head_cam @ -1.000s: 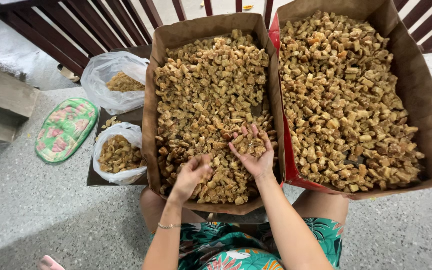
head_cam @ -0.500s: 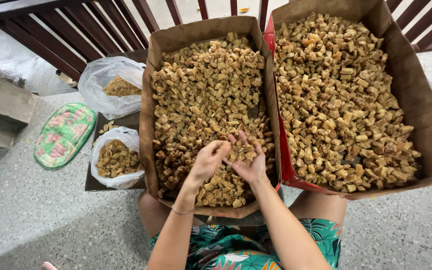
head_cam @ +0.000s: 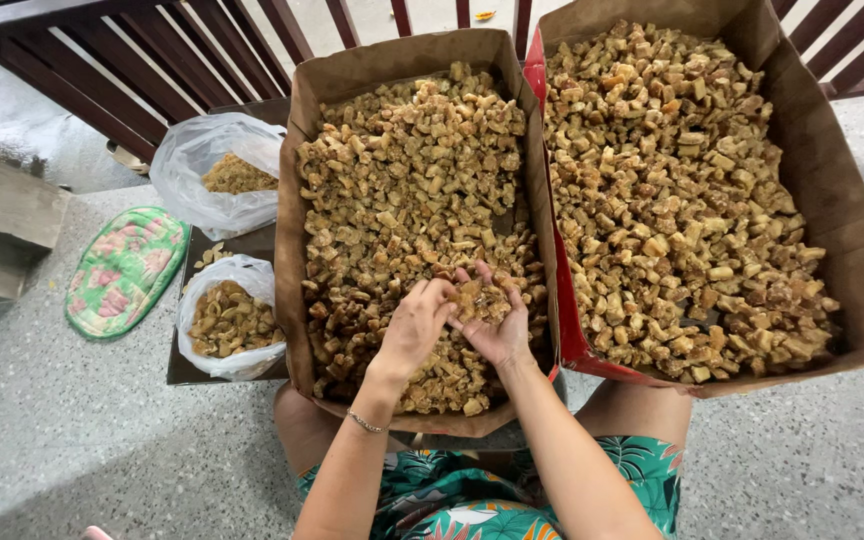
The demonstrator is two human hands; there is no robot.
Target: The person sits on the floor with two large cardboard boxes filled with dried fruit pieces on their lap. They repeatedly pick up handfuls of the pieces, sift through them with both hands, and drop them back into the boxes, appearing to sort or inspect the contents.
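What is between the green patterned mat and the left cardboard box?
In the head view, two clear plastic bags of brown pieces on a dark board lie between the mat and the box.

Both forearms are bare, with no sleeves. A thin beaded bracelet [head_cam: 363, 423] circles the left wrist. The lap wears a green garment [head_cam: 452, 500] with a tropical leaf print.

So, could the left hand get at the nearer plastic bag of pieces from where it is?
Probably yes. The left hand is over the left box, and the nearer plastic bag sits open just past that box's wall, with nothing covering it.
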